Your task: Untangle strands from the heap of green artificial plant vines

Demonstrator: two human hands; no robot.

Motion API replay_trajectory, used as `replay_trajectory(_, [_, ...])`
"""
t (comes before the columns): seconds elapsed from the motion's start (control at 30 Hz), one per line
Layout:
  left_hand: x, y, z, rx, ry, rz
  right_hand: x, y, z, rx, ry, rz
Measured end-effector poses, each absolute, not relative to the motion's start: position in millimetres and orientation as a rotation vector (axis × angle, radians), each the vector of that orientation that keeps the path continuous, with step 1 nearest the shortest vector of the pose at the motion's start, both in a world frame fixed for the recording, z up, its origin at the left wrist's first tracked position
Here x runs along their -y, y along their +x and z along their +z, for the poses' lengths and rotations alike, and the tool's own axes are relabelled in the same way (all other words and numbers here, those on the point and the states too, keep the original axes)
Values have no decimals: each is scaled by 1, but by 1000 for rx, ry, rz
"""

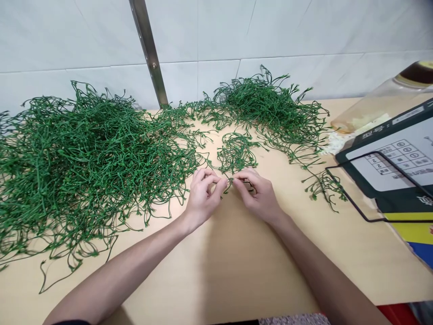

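Thumb and fingers pinched together, my left hand point(205, 192) grips a thin green plastic stem point(230, 180) near the middle of the table. My right hand point(259, 192) pinches the same small piece from the other side, and the fingertips almost meet. Parts of the stem are hidden by the fingers. Just beyond both hands lies a small loose clump of green stems point(237, 151). A large tangled heap of green stems point(91, 158) spreads to the left of my left hand. Another heap point(270, 104) sits farther back on the right.
A cardboard box point(395, 153) with printed labels and a black wire frame point(368, 220) stand at the right. Behind them leans a clear bottle point(375, 101) with a dark cap, near white bits point(334, 142). A metal post point(149, 52) rises against the tiled wall point(287, 31).
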State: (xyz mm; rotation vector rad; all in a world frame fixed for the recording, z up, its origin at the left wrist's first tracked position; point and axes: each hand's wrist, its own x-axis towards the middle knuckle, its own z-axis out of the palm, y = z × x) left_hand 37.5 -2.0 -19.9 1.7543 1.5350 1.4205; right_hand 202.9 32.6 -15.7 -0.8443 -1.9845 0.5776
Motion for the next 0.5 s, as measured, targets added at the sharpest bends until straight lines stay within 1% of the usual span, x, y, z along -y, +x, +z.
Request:
replay_trajectory(0.13, [3,37,-14,-1549,1819,1341,-32,201,-18,2040,-787,436])
replay_trajectory(0.3, [5,37,-14,-1472,1898,1314,-33,201,-19,2013,-797,370])
replay_trajectory(0.43, [6,39,-14,-1177,2069,1387,-35,204,-19,2002,-853,411])
replay_trajectory(0.5, [5,38,-14,-1122,1985,1457,-36,204,-19,1977,-871,447])
